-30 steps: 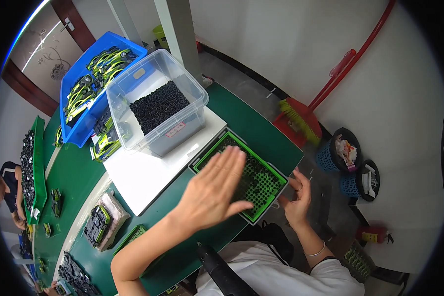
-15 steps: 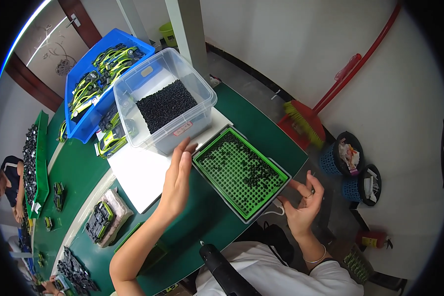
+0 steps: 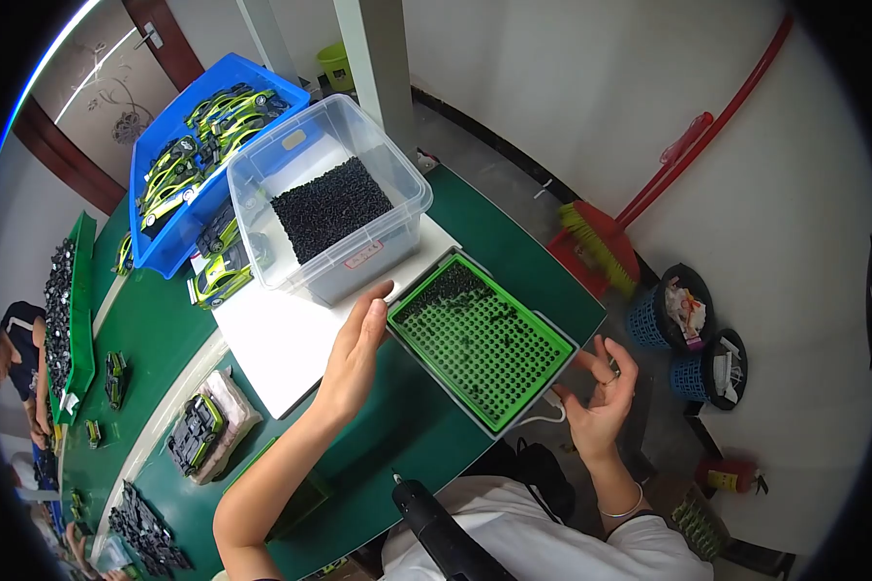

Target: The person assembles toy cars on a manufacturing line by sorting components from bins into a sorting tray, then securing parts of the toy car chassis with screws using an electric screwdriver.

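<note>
A green perforated tray (image 3: 475, 373) in a grey frame sits between my hands at the table's edge. Small black pieces, too tiny to identify, are bunched toward its far left corner, with some scattered over the holes. My left hand (image 3: 354, 363) holds the tray's left side, its thumb beside the rim and fingers stretched toward the far corner. At the near right corner, my right hand (image 3: 599, 402) grips the frame with bent fingers, its thumb below. A white cord (image 3: 543, 418) shows beside that corner.
Beyond the tray, a clear plastic bin (image 3: 373, 257) of black pieces stands on a white board (image 3: 262, 339). A blue bin (image 3: 150, 242) holds green toy cars. A screwdriver-like black tool (image 3: 436, 523) points up near me. A co-worker (image 3: 19, 349) sits far left; waste baskets (image 3: 693, 373) stand right.
The black pieces have slid from the tray's right side toward its far left corner. The tray has shifted slightly right and nearer, both hands staying at its sides.
</note>
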`<state>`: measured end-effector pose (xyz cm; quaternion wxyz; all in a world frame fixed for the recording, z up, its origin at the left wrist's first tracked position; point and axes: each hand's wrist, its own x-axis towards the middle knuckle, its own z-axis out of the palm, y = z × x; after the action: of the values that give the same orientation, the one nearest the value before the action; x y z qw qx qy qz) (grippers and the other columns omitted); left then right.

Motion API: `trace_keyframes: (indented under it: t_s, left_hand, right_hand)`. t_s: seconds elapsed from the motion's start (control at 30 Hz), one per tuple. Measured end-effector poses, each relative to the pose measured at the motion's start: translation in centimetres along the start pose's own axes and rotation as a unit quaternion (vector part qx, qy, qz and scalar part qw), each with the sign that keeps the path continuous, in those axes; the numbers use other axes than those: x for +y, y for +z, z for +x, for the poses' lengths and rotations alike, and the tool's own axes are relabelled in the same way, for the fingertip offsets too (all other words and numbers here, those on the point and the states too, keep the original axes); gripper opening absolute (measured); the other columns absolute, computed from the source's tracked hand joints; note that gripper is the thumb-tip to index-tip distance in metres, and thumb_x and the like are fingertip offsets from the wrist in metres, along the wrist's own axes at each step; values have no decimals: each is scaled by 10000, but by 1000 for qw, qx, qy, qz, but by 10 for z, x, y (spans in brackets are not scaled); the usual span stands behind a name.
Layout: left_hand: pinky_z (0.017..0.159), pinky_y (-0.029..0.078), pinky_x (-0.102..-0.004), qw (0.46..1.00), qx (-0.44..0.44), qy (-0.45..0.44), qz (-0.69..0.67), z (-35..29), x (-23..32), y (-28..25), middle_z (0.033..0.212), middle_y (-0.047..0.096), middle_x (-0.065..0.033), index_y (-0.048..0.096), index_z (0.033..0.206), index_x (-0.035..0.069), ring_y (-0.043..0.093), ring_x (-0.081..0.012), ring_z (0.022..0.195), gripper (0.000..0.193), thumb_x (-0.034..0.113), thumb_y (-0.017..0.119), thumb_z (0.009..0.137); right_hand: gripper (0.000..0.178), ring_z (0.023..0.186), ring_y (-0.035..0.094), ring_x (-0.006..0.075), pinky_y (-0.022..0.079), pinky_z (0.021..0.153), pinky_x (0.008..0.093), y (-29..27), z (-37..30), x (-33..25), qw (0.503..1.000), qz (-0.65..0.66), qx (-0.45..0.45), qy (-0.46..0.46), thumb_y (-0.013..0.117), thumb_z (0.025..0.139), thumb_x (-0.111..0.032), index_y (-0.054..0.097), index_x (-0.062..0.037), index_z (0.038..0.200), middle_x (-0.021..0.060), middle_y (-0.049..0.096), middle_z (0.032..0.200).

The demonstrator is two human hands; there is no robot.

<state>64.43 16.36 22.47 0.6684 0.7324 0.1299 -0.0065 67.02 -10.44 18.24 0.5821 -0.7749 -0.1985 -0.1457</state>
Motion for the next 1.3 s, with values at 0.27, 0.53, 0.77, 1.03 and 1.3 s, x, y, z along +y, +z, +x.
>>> trace_keyframes:
  t_s: [0.27,0.53,0.77,1.03,1.3]
  left_hand:
    - [799,461,-318,989,11,71,126,8,9,7,1077,605,-202,440,1254,-10,614,-243,884,468,318,479,922]
    - [518,433,-388,953,44,128,271,27,14,21,549,538,-209,633,960,-8,559,-342,507,251,213,563,861]
    - [552,441,-380,949,91,124,276,27,15,24,573,553,-205,645,917,-2,569,-339,536,239,208,543,866]
    - [668,465,-418,957,75,117,256,24,11,26,720,616,-216,599,1096,55,599,-376,687,284,213,510,877]
    - [749,477,-409,958,59,200,197,2,50,16,927,642,-196,532,1198,82,622,-362,808,317,143,477,892]
  right_hand:
    - [685,1117,519,238,228,1082,445,0,-18,43,998,55,-15,-31,651,656,122,308,-42,1226,132,625,1001]
    - [797,1185,445,334,218,1055,524,1,-3,21,990,139,-27,-16,758,701,-277,254,-14,1260,243,442,1264]
    - [1132,1265,298,413,85,1034,617,13,17,-39,970,-167,-144,-97,789,563,-514,157,1,1348,245,286,1370]
    - [1020,1168,413,343,118,1049,577,14,28,-49,976,-137,-90,-145,813,558,-424,262,4,1302,209,393,1271]
    - [1098,1154,428,310,254,1041,468,12,49,-61,979,94,-58,-169,812,569,-412,144,-6,1341,244,366,1252]
